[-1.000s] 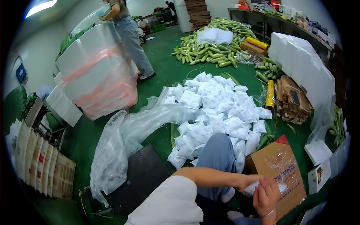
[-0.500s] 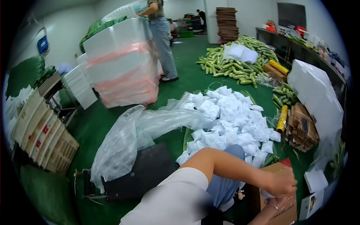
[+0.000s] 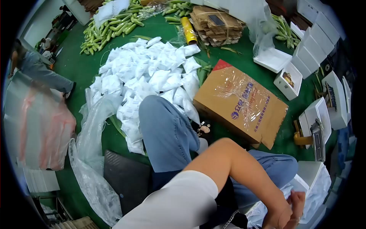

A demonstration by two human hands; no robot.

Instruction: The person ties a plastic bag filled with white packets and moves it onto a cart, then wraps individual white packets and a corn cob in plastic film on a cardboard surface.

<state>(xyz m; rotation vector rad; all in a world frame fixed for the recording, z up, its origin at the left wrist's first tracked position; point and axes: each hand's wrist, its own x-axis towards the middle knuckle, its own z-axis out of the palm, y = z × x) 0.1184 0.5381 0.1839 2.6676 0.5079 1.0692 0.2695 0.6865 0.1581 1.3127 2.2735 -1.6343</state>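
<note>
My left hand bends downward at the lower right, its fingers hidden from view. Close beside it my right hand is raised with its fingers curled closed; whatever may be in them does not show. Both are over a white foam box and pale ice packs in thin plastic. In front of my bent knees lies a brown cardboard carton, with clear tape across its printed face. A large heap of white ice packs spreads on the floor to its left.
Open foam boxes and a metal tape dispenser stand at the right. Flattened cardboard, a yellow roll and green corn ears lie farther off. Clear plastic sheeting covers floor at left. Another person stands far left.
My view has swung to the right and down. Both hands have left the brown carton and are now at the lower right, by the foam box and ice packs.
</note>
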